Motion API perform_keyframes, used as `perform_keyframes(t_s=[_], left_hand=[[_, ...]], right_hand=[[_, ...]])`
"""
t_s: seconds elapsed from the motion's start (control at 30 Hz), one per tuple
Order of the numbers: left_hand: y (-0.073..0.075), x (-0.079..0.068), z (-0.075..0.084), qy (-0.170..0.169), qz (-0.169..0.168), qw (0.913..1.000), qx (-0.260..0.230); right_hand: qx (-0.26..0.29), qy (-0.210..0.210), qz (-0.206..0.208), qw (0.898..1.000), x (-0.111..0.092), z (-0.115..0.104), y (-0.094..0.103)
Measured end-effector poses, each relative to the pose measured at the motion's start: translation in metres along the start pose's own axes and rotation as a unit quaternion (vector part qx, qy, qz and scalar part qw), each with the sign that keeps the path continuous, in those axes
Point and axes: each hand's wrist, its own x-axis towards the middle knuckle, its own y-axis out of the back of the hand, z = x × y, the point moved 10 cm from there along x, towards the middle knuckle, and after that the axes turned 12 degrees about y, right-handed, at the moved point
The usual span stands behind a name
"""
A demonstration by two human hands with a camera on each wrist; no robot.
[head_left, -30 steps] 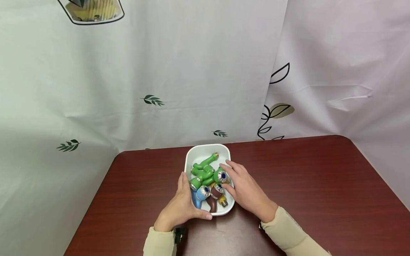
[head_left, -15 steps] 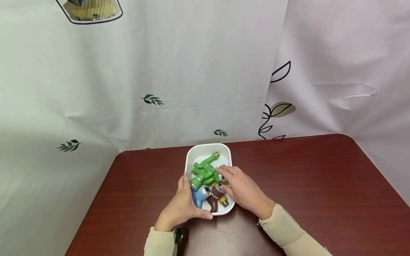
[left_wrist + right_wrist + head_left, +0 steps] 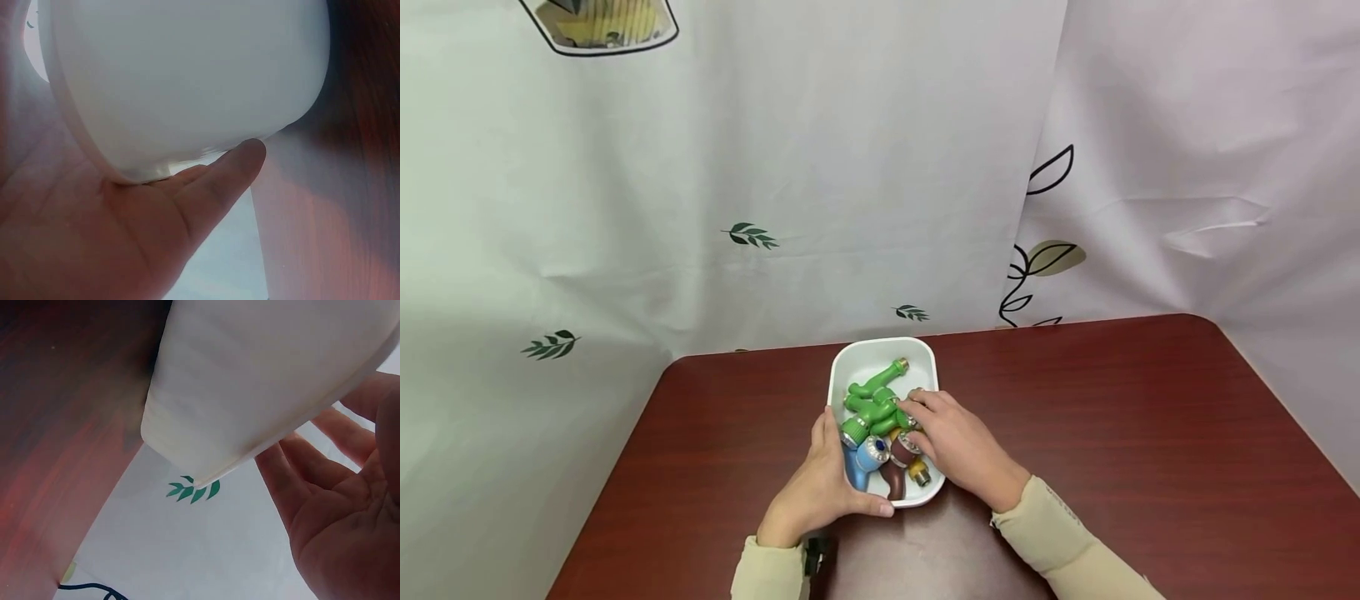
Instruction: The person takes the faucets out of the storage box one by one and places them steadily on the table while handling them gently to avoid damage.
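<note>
A white plastic tray [image 3: 880,342] holds several colored water taps with ribbed knobs and brass threaded ends. My left hand [image 3: 820,483] grips its near left corner, thumb along the near wall and fingers along the left side. My right hand [image 3: 962,446] reaches over the right rim, and its thumb and index finger pinch the knob of a green tap [image 3: 904,419], partly hidden. Other green taps [image 3: 868,412] lie to the left. Nearer me are a blue tap [image 3: 868,454], a brown tap [image 3: 892,481] and a yellow tap [image 3: 918,472].
The tray stands on a dark red wooden table [image 3: 1075,400], close to its far edge. A white curtain [image 3: 850,167] with printed leaves hangs behind and on both sides.
My right hand has moved left and in over the tray, thumb and fingers closing on the green tap, whose blue-capped knob was plainly seen before. The left hand keeps its place on the corner.
</note>
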Motion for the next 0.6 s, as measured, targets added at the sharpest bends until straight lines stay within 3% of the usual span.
perform_keyframes(t_s=[0.6], left_hand=[[0.0004, -0.0004, 0.0002, 0.0, 0.002, 1.0, 0.001]], right_hand=[[-0.015, 0.005, 0.043, 0.999, -0.0003, 0.0019, -0.0004]])
